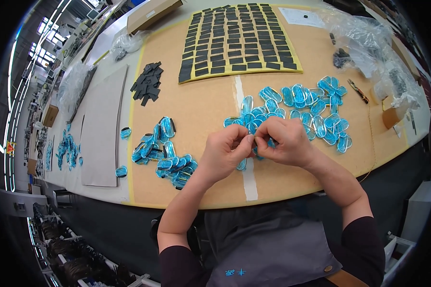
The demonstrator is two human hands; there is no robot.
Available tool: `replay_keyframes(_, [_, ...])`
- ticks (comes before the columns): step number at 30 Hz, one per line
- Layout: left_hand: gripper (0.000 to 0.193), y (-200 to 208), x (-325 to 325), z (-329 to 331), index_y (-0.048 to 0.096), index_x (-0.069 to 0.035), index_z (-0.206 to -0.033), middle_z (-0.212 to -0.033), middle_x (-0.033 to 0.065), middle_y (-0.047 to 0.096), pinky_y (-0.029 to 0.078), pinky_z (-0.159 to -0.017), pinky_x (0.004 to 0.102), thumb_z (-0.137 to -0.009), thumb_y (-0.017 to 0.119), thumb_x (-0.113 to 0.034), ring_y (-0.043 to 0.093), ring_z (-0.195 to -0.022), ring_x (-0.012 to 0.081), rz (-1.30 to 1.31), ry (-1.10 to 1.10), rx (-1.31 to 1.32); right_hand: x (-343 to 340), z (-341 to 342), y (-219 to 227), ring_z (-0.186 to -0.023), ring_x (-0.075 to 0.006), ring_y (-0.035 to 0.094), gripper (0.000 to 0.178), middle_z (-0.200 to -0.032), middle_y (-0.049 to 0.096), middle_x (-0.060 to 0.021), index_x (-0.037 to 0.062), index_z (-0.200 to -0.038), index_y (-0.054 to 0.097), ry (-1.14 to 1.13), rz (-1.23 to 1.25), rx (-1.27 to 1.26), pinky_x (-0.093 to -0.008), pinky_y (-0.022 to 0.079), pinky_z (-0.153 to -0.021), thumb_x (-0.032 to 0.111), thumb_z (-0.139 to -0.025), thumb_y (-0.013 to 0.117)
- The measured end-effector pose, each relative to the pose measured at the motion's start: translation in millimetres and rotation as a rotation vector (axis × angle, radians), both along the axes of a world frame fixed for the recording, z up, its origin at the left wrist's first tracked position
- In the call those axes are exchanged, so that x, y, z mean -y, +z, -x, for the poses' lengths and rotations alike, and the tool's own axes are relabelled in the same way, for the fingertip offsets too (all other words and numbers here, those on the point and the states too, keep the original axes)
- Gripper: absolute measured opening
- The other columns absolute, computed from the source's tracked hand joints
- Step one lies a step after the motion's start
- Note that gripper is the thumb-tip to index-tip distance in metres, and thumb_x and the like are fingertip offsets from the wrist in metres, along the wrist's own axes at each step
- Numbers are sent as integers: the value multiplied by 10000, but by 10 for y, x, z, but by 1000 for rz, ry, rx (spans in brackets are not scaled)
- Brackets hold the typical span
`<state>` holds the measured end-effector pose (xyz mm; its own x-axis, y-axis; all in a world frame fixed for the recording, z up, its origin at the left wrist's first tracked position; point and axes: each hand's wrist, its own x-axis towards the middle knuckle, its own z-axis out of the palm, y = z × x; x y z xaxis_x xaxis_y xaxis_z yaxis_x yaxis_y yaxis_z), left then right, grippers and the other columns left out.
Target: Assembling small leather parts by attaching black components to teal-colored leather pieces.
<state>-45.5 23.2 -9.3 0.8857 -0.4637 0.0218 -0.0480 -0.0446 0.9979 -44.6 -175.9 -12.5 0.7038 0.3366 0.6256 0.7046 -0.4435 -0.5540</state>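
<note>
My left hand (227, 149) and my right hand (286, 142) meet over the table, thumbs and fingers pinched together. Whatever small thing they grip between them is hidden by the fingertips. Just behind and under the fingers lies a loose spread of shiny blue oval coils (299, 95), reaching away to the right. Left of my left hand is a second heap of blue coils (166, 128), several with small black strips on them. Farther back on the left lies a pile of loose black strips (147, 83).
A yellow-edged board (297, 70) at the back carries rows of black strips. A slim tool (358, 92) with a cord lies right, near crumpled clear plastic (376, 40) and amber rolls (391, 117). At left are a grey sheet (103, 129), more blue coils (68, 150) and a cardboard box (151, 15).
</note>
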Motion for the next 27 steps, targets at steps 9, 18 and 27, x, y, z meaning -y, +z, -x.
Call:
replay_keyframes(9, [156,-56,-5,-26,566,38,-1003,-911,42,633,552,-744,261,-897,658,-32,660,-848,107,120,-85,-96,16,15,46,-570,-170,636,127,-698,634,-68,54,-752,591,20,-71,-147,-284,503,-492,33,-732,714])
replay_keyframes(18, [292,-27,43,-8,553,18,-1006,-940,71,645,540,-777,268,-810,764,-25,654,-858,120,-108,-90,187,18,31,129,-602,-48,550,75,-660,600,-6,11,-787,612,1,-209,-623,-212,450,-535,45,-778,678])
replay_keyframes(27, [165,-184,69,8,553,16,-970,-832,119,637,532,-660,298,-885,680,-47,659,-730,186,-69,41,362,-29,64,48,-578,-60,525,86,-659,577,-25,7,-783,599,-32,-194,-526,-234,433,-512,42,-771,676])
